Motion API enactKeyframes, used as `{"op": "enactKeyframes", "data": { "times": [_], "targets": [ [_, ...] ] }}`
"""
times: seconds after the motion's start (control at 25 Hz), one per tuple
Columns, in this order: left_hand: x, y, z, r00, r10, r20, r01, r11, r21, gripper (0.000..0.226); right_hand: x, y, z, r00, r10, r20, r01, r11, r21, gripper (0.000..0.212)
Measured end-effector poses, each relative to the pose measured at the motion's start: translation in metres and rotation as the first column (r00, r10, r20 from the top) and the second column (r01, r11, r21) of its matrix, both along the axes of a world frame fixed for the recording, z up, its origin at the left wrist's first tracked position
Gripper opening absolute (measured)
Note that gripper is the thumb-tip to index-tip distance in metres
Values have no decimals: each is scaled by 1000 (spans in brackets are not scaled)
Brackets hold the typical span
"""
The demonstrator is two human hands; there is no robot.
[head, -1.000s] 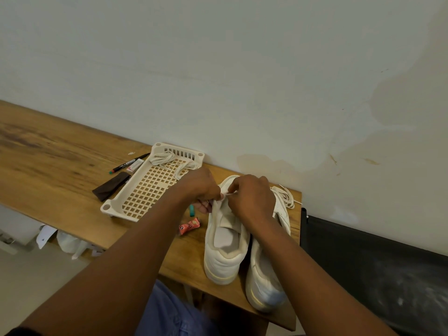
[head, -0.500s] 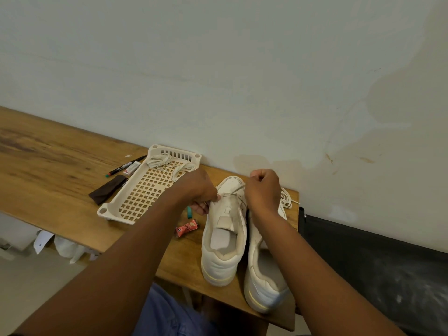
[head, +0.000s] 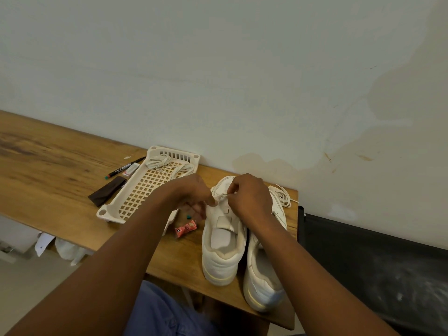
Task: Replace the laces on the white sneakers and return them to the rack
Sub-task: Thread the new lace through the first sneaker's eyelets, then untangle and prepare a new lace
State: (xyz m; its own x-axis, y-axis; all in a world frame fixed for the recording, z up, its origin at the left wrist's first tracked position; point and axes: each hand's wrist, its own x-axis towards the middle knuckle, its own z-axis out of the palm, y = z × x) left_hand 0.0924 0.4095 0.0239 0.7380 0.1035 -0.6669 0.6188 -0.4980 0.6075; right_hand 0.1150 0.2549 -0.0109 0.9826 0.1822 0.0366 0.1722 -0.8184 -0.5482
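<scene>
Fingertips of my right hand (head: 249, 197) pinching the lace (head: 224, 195) over the left sneaker (head: 221, 241), my left hand (head: 194, 192) gripping its tongue edge, second sneaker (head: 263, 275) alongside, both on the wooden table (head: 48, 170).

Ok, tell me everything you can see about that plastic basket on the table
The basket is a cream, shallow rectangular tray of what looks like plastic, with a square-grid bottom, a slotted far end wall and round holes at its corners. It lies flat on the wooden table, angled, its far end near the wall. Two bundles of white laces lie in its far end. The left forearm crosses over its near right corner.
</scene>
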Motion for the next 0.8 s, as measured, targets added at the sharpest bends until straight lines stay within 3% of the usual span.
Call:
{"op": "enactKeyframes", "data": {
  "times": [0.28, 0.44, 0.52, 0.56, 0.64, 0.72, 0.8],
  "targets": [
    [1, 1, -1, 1000, -11, -10, 11, 999, 31, 36, 4, -1, -1, 1000, -26, 2, 26, 1000, 18, 14],
    [2, 1, -1, 1000, 20, 0, -20, 1000, 18, 35, 18, -15, 7, 972, -99, -213, 169, 924, 343, 23],
    [1, 1, -1, 1000, 18, 8, -19, 999, 41, 33, 22, -24, 15, 965, -53, -255, 150, 915, 376, 17],
    [1, 2, -2, 998, -13, 53, 8, 996, 89, 31, 23, -28, 21, 970, -19, -241, 106, 929, 354, 15],
    [0, 2, -4, 955, -86, 283, 26, 977, 210, 25, 24, -37, 39, 977, 28, -212, 61, 914, 401, 10],
    [0, -3, -1, 822, -125, 556, -3, 975, 223, 22, 24, -46, 56, 964, 105, -245, 56, 820, 570, 8],
    [3, -12, 5, 701, -170, 693, 77, 983, 164, 37, 21, -55, 72, 938, 221, -268, 33, 710, 704, 11]
  ]
}}
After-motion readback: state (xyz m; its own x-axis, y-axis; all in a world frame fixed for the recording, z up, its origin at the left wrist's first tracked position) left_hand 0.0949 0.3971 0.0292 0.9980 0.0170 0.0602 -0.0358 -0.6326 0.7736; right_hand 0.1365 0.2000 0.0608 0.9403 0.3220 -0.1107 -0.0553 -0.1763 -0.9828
